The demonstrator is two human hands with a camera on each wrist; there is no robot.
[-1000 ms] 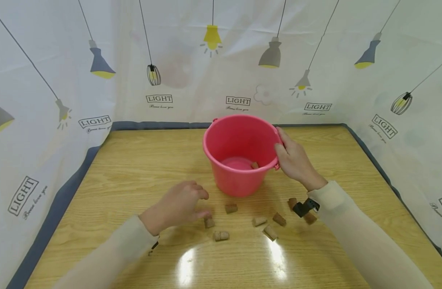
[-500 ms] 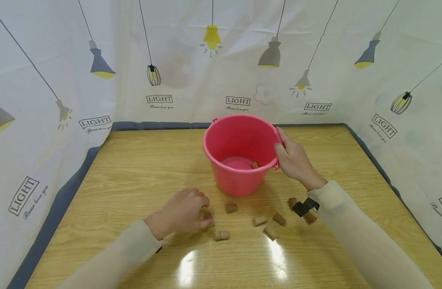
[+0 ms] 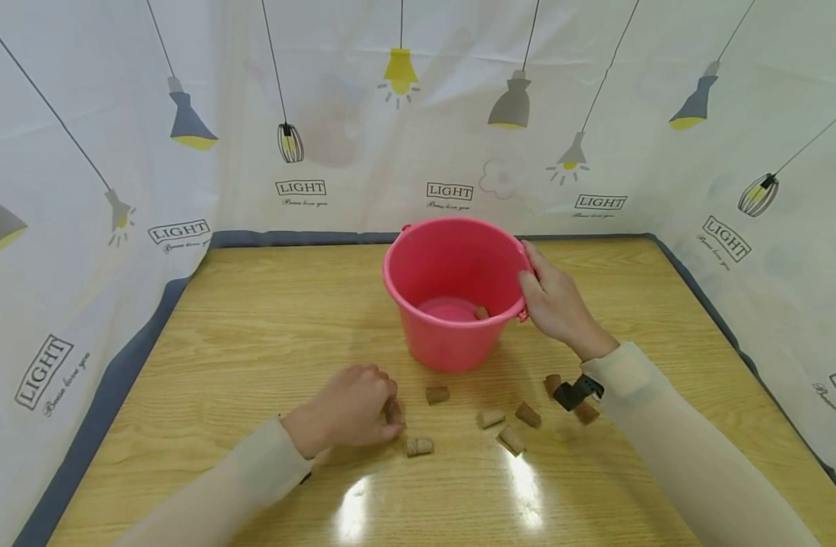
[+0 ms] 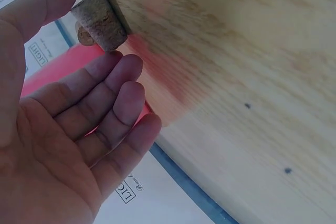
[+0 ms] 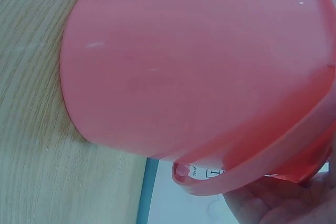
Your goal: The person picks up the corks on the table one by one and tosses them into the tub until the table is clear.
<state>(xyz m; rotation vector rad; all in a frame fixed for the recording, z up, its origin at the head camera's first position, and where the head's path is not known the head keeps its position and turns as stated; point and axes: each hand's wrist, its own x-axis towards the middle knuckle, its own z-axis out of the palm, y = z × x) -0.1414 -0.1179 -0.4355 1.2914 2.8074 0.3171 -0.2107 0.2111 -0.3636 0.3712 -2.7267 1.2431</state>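
Observation:
A cork stopper [image 4: 100, 20] sits between the thumb and index fingertip of my left hand [image 3: 353, 406], which pinches it low over the table; in the left wrist view the other fingers lie loosely bent. My right hand [image 3: 562, 304] grips the right rim of a pink bucket [image 3: 452, 346], thumb over the edge. The bucket stands upright, and one cork [image 3: 482, 312] shows on its floor. Its handle [image 5: 252, 166] hangs down beside the right hand in the right wrist view, where most of that hand is cut off.
Between the hands several corks lie loose on the wooden table [image 3: 267, 304]: one cork [image 3: 437, 394] before the bucket, another cork [image 3: 420, 446] beside the left hand, and others nearer the right forearm. A lamp-printed cloth [image 3: 363, 167] borders the back and sides.
My left hand has moved slightly right and toward me, its thumb and index finger closing on the cork beside it. The right hand and bucket have stayed in place.

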